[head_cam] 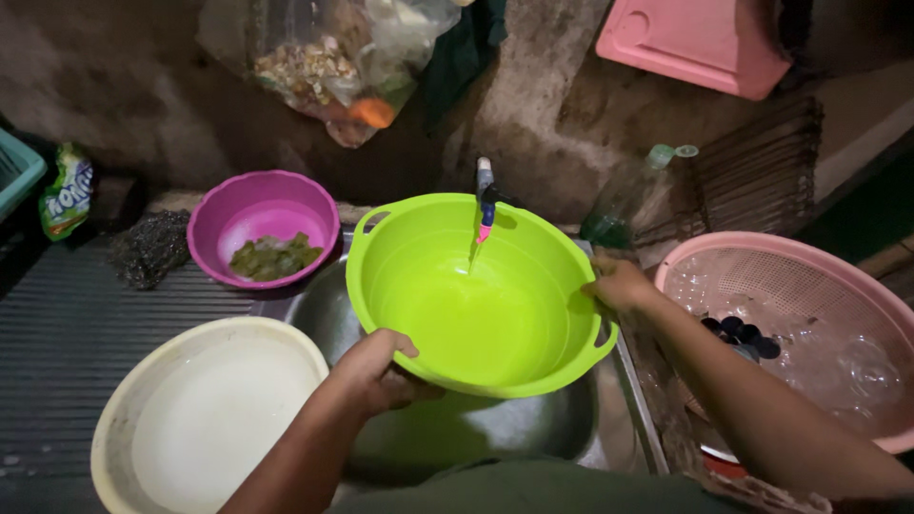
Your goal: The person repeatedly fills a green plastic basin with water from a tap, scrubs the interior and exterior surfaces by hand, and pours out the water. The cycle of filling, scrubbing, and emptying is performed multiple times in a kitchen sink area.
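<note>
Holding a lime-green basin over a steel sink, under a small tap running a thin stream into it. Left hand curled around the near rim, right hand clamped on the far right rim. Left of the left hand, a cream bowl; beyond it, a pink bowl with greens. Just right of the right hand, a pink colander.

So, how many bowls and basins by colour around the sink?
Green basin, held by left hand and right hand: 1
Purple bowl: 1
Cream basin: 1
Pink colander basket: 1
Total: 4
</note>
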